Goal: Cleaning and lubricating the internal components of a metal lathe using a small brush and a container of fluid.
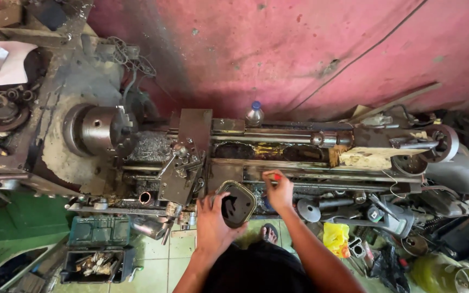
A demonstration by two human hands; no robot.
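Head camera – looks down, near lathe [191,146].

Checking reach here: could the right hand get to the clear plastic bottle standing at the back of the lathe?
Probably yes. The right hand is at the lathe's near edge, and nothing tall stands between it and the bottle across the bed.

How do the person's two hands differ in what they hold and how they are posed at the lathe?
The left hand grips a dark, rounded-square metal ring by its rim, fingers spread wide; the right hand pinches a small red-tipped tool, fingers curled tight. The left hand sits nearer the body, in front of the lathe bed; the right hand reaches farther, up to the bed's front edge. Both are bare and shut on something.
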